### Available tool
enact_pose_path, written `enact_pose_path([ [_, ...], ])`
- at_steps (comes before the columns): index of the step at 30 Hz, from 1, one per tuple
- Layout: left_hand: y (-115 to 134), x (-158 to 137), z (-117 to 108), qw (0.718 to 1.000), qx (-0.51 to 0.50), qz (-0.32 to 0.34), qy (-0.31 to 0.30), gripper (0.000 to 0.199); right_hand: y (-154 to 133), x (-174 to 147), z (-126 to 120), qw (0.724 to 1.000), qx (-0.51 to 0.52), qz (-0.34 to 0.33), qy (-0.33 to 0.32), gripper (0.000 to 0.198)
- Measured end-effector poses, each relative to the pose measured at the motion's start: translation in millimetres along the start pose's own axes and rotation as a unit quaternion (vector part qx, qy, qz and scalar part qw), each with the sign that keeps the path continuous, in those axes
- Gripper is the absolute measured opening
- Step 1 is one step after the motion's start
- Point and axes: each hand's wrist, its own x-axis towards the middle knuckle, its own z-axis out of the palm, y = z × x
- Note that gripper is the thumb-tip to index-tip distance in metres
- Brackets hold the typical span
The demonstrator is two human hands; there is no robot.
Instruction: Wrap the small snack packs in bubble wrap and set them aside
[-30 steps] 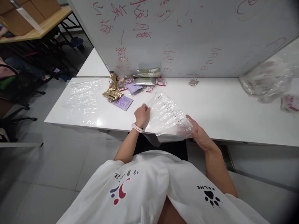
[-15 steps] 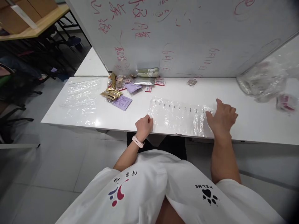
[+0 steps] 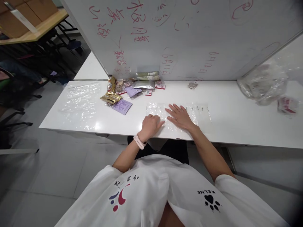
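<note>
A strip of clear plastic film point(image 3: 202, 118) with a row of small dark marks along its far edge lies flat near the table's front edge. My right hand point(image 3: 181, 118) is pressed flat on the middle of it, fingers spread. Close by on the left, my left hand point(image 3: 151, 126), with a pale pink watch band point(image 3: 139, 142) at its wrist, rests on the left part of the strip. Its fingers are bent and its thumb stretches out toward the right hand; I see nothing held in it. Both hands cover part of the film.
On the white table point(image 3: 236, 126), more clear film point(image 3: 80, 101) lies at left. Gold packets point(image 3: 110, 98), purple packets point(image 3: 122, 106) and a silver pouch point(image 3: 144, 85) are heaped by the whiteboard point(image 3: 189, 41). A small packet point(image 3: 193, 84) lies behind; a crumpled plastic bag point(image 3: 262, 83) is at right.
My right hand has moved left from the strip's right end to its middle and now lies flat. My left hand has gone from a fist at the strip's left edge onto the film, thumb out.
</note>
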Motion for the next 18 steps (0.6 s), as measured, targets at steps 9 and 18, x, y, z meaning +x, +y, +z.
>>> enact_pose_path([
  [9,-44.2,125.5,-2.1,0.954,-0.022,-0.23,0.193,0.025,23.1,86.7,-6.5,0.943,0.208,0.192,0.174,0.02],
  [18,-50.8,135.1,18.2,0.944,0.002,-0.247,0.218,0.015,35.9,187.3,5.3,0.939,0.18,0.23,0.183,0.025],
])
